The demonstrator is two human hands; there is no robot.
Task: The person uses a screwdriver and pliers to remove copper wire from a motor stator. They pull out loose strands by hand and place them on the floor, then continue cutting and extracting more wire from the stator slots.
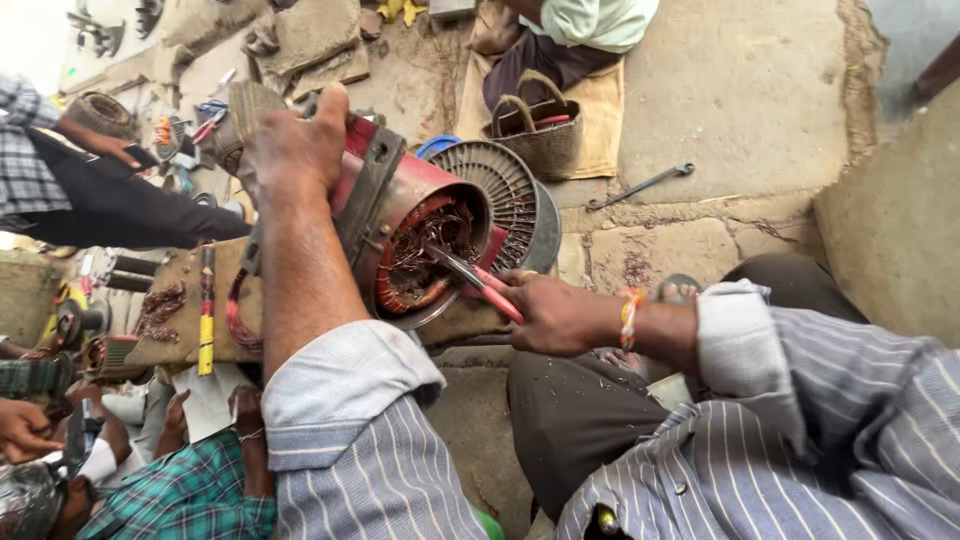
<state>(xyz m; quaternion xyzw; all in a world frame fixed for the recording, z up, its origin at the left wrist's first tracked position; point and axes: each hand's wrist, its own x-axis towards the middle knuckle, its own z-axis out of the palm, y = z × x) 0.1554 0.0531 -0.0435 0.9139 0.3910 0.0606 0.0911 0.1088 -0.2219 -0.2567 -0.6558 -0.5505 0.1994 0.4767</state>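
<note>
A red motor housing [400, 190] lies on its side in front of me, its open end showing copper windings [425, 250]. My left hand [295, 145] grips the top of the housing from behind. My right hand [555, 315] holds red-handled pliers [480, 280], and their jaws reach into the windings at the open end. A grey finned fan cover [505, 195] stands just behind the motor.
A woven basket [540, 135] sits on a mat by a seated person at the top. A spanner [640, 185] lies on the stone floor. Other people's hands, a screwdriver [206, 310] and wire coils crowd the left side.
</note>
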